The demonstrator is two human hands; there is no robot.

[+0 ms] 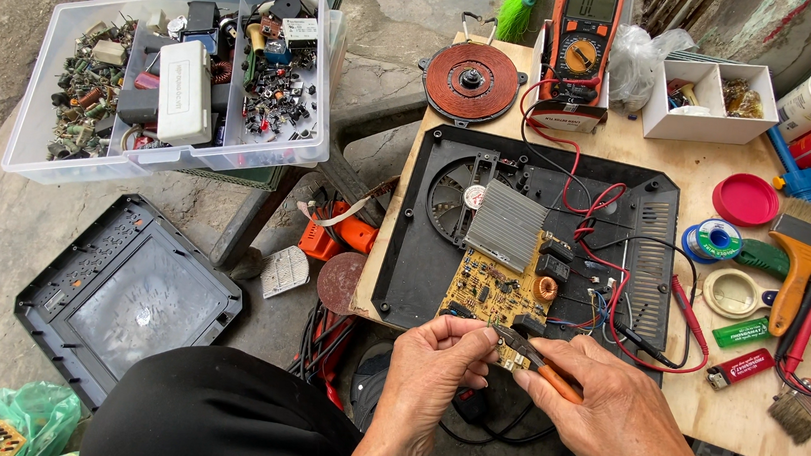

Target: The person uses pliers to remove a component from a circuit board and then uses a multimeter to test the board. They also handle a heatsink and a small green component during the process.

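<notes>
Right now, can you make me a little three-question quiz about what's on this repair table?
1. True or false: the right hand holds orange-handled pliers.
2. What colour is the circuit board that the left hand touches?
3. The copper coil disc lies: A) beside the multimeter, B) inside the plastic parts box, C) on the ground.

Key: 1 true; 2 yellow; 3 A.
</notes>
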